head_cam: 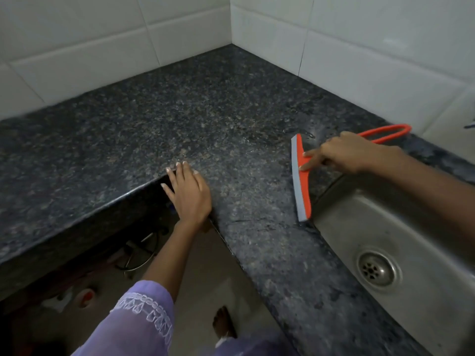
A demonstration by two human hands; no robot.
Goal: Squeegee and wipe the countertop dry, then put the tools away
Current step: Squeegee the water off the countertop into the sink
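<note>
A dark speckled granite countertop (180,119) runs in an L around a tiled corner. An orange squeegee (304,191) with a grey rubber blade lies with its blade on the counter beside the sink's left rim. My right hand (352,155) grips its orange loop handle, two fingers stretched onto the head. Small water drops glisten near the blade's far end. My left hand (189,194) rests flat on the inner corner edge of the counter, fingers spread, holding nothing. No cloth is in view.
A steel sink (385,222) with a round drain (377,269) is set into the counter at the right. White tiled walls (102,47) back the counter. Below the counter are cables and dim objects on the floor.
</note>
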